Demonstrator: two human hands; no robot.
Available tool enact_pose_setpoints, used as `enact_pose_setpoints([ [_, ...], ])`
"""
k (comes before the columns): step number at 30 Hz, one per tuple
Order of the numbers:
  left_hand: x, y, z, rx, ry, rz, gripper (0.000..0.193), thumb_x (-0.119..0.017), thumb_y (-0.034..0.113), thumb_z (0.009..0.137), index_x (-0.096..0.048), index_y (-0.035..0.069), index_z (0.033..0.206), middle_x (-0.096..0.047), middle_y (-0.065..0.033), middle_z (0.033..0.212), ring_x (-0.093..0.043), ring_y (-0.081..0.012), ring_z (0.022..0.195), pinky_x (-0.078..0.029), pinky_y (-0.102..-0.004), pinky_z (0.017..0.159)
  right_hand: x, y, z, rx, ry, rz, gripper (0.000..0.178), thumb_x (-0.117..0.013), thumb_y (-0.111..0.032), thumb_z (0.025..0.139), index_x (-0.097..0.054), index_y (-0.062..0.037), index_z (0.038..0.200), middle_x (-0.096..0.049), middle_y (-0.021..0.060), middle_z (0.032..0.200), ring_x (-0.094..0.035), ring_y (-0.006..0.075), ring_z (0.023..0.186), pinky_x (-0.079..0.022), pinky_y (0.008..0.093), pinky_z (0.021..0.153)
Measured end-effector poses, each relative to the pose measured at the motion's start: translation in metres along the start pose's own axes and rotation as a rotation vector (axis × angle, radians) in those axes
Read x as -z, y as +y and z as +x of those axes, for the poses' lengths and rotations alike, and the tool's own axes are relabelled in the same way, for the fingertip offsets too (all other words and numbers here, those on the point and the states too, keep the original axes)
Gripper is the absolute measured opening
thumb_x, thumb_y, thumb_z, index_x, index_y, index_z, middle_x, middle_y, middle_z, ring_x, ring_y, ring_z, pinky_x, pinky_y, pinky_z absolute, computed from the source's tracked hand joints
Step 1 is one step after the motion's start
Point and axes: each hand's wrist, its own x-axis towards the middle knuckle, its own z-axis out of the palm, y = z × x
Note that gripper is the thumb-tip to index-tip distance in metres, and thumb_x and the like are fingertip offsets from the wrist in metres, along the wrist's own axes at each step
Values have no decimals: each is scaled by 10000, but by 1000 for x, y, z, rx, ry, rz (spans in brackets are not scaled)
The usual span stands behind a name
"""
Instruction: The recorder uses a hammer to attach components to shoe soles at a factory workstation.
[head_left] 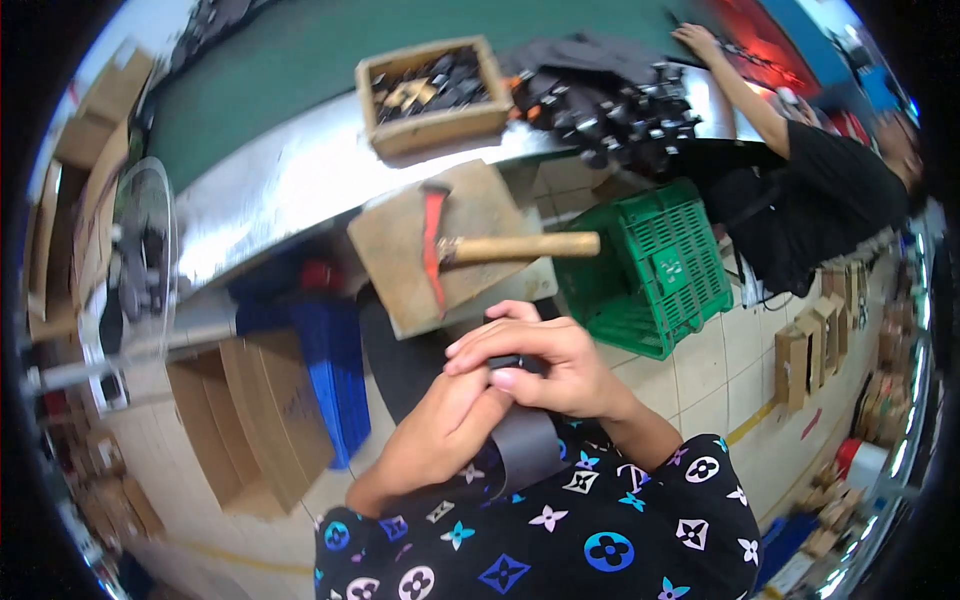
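Note:
My left hand [445,425] and my right hand [560,365] are together in front of my body, fingers closed and overlapping. Between them shows a small black piece [515,362], partly covered by my fingers. A wide dark grey strap [530,450] hangs from under my hands toward my lap; how it joins the black piece is hidden. Just beyond my hands, a hammer with a red head [433,240] and a wooden handle [530,246] lies on a square worn board [385,245].
On the metal-edged bench stands a wooden box [430,135] of small dark parts, beside a pile of black straps with buckles [630,120]. A green crate [680,270] is to the right, blue bins [335,380] and cartons [240,420] to the left. Another person [830,190] reaches over the bench.

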Motion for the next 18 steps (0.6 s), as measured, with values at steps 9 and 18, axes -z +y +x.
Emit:
enact_pose_setpoints([
  [9,47,22,9,90,520,406,270,-539,202,976,-661,-30,1041,-636,-162,838,-602,-189,782,-467,-339,714,31,40,53,175,167,-76,276,-633,-221,948,-689,-30,1140,-696,152,882,-685,229,825,-517,332,820],
  [18,243,10,-76,405,1767,1265,601,-613,460,957,-565,-56,1261,-609,-241,1236,-595,-397,1106,-475,-451,904,255,51,104,-49,1073,-1403,383,-644,-256,916,-614,26,1174,-635,157,981,-669,332,883,-553,424,766],
])
